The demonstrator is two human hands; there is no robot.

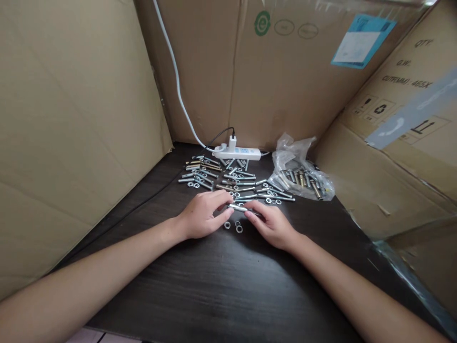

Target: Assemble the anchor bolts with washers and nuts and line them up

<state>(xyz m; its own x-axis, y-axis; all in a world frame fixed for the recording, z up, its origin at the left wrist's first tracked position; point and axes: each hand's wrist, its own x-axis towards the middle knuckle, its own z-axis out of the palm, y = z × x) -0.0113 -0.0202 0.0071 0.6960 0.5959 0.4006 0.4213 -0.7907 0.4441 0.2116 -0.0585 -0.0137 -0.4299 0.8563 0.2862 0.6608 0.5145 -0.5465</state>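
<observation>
Between my two hands is a metal sleeve anchor bolt (pixel 237 207), lying roughly sideways just above the table. My left hand (pixel 205 214) is closed, its thumb and fingertips at the bolt's left end. At the other end, my right hand (pixel 269 221) pinches the bolt with thumb and forefinger; its fingers hide part of the shaft. Just below the hands a hex nut (pixel 227 225) and a flat washer (pixel 239 229) lie loose, with another ring touching the washer. Beyond my fingers, several separated bolts (pixel 246 184), sleeves, nuts and washers are spread in rows.
A clear plastic bag (pixel 295 177) with more anchor bolts lies at the back right. A white power strip (pixel 237 153) with a plugged-in adapter stands behind the parts. A black cable (pixel 146 197) crosses the dark table (pixel 221 290) on the left. Cardboard boxes (pixel 285 85) enclose three sides.
</observation>
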